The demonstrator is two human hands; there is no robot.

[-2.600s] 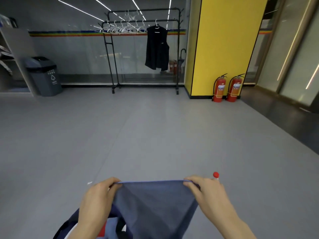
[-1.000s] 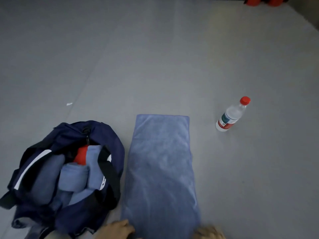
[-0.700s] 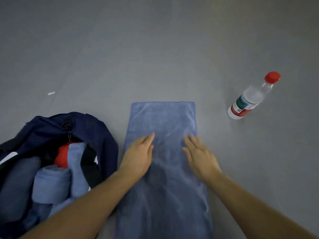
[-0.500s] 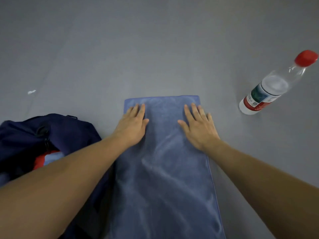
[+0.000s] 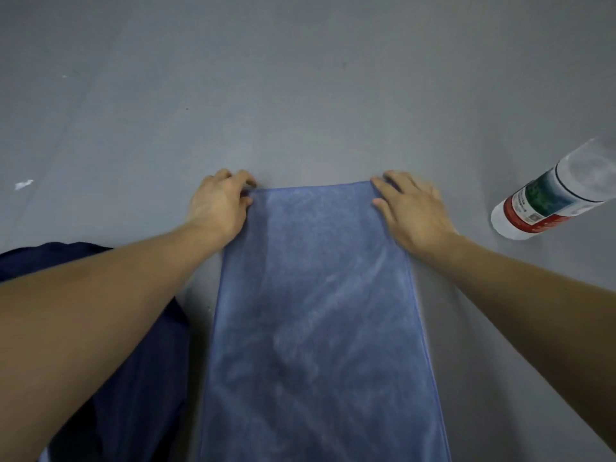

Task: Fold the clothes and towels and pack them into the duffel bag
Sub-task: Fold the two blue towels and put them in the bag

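A blue towel (image 5: 316,311) lies flat on the grey floor as a long narrow strip running away from me. My left hand (image 5: 218,205) pinches its far left corner with curled fingers. My right hand (image 5: 408,210) grips the far right corner, fingers curled over the edge. The navy duffel bag (image 5: 133,378) sits at the lower left, mostly hidden under my left forearm; its contents are out of sight.
A clear plastic water bottle (image 5: 550,201) with a red and green label lies on the floor at the right edge. A small white scrap (image 5: 24,184) rests on the floor at the far left. Grey floor stretches ahead.
Both hands slid from the towel's flat surface up to its far corners and curled onto them. The camera has leaned further forward, hiding most of the bag.
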